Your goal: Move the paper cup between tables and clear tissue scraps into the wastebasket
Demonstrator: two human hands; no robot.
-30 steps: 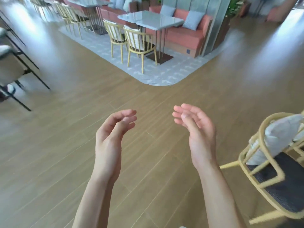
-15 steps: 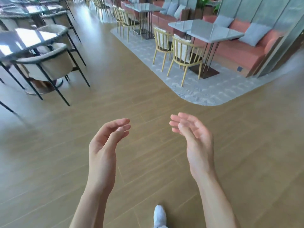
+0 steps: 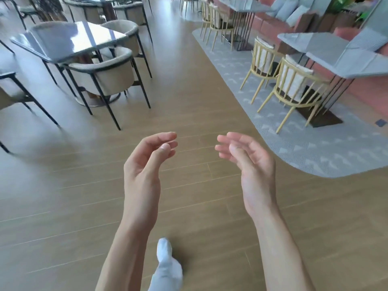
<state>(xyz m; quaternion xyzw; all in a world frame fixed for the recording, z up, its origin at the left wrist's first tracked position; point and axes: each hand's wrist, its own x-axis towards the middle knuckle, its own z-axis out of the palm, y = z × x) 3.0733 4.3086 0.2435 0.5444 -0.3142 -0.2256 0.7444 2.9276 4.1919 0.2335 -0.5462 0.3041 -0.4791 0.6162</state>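
Both held out empty over the wooden floor (image 3: 189, 101), left hand (image 3: 144, 164) and right hand (image 3: 249, 164) apart, palms facing, fingers loosely curled.

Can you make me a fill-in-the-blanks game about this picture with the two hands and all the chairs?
1. The left hand and the right hand are both holding ____.
2. The yellow chairs stand on a ____ rug.
3. The beige chairs have legs coloured ____.
4. Below the hands, a foot in a white sock steps on the ____ floor.

Missing words: nothing; grey; black; wooden
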